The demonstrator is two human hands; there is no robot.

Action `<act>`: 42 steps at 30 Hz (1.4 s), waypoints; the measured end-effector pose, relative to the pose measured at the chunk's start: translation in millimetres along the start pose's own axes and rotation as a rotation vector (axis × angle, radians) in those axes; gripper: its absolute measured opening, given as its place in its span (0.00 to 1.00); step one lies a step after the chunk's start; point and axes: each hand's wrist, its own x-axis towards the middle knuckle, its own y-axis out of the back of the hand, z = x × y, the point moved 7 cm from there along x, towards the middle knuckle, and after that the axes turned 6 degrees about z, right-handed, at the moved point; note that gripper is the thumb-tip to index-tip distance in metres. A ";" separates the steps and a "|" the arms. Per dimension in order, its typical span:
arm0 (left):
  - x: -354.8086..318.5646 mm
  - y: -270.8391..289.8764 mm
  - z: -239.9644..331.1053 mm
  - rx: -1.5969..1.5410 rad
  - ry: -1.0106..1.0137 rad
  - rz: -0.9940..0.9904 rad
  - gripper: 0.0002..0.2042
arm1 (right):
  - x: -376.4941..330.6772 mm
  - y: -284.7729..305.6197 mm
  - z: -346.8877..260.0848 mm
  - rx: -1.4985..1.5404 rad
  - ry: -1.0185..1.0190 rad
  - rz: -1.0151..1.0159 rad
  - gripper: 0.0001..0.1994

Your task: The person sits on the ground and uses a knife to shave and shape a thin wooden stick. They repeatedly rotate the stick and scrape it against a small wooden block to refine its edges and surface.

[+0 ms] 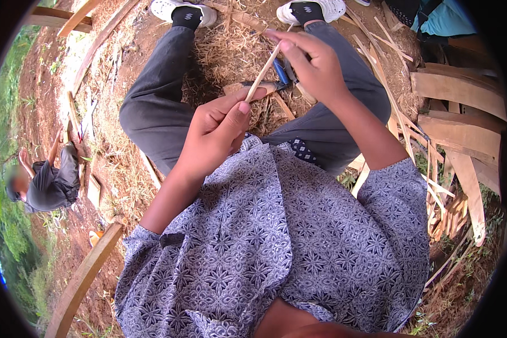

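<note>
Both hands clamp the thin bamboo sliver, the left hand pinching its lower end, the right hand its upper end; bending it well likely means keeping each grip firm and flexing evenly between them.

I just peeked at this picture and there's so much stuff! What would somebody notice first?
First, the two hands in the middle: the left hand and the right hand pinch a thin pale stick between them, above the lap. Next, the blue patterned shirt fills the bottom of the view. A heap of split wood strips lies at the right, and another person crouches on the ground at the far left.
</note>
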 end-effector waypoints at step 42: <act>0.4 13.6 -23.4 0.038 -0.142 -0.039 0.14 | -16.2 46.8 16.5 0.517 -0.439 0.255 0.21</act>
